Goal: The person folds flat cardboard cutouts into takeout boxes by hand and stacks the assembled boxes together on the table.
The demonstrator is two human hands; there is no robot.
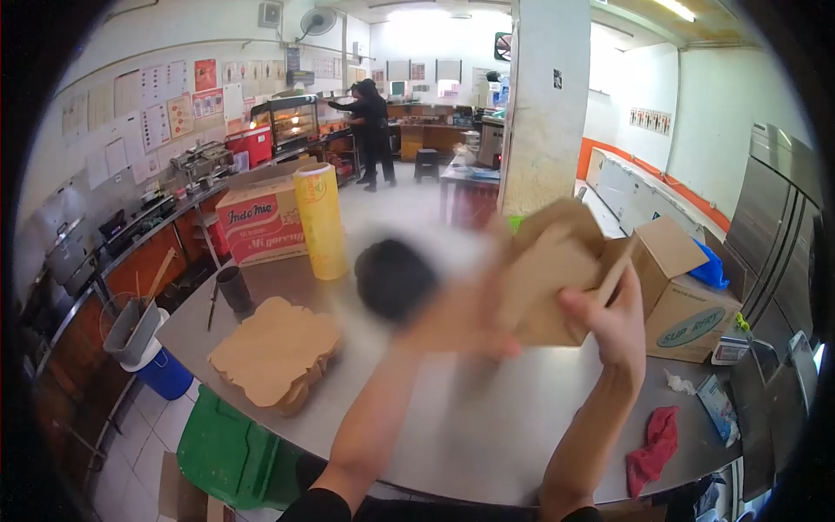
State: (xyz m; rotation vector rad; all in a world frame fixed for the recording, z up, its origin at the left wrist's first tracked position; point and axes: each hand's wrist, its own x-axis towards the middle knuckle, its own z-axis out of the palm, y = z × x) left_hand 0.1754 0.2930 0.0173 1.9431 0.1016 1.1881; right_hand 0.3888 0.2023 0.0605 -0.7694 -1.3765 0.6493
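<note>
A brown cardboard food box (pixel 552 283), its flaps partly raised, is held above the steel table (pixel 435 435). My right hand (pixel 613 317) grips its right side, thumb on the front panel. At the box's left side is my left hand (pixel 461 317), smeared by motion, so its fingers cannot be made out clearly. Just left of that hand is a blurred dark round object (pixel 396 278). A stack of flat brown cardboard blanks (pixel 277 348) lies on the table's left part.
Behind the stack stand a dark cup (pixel 233 289), a yellow roll (pixel 320 222) and an Indomie carton (pixel 261 222). To the right are another carton (pixel 687 317) and a red cloth (pixel 652 451). A green bin (pixel 228 448) sits below the front edge. Two people in black (pixel 374 122) stand far back.
</note>
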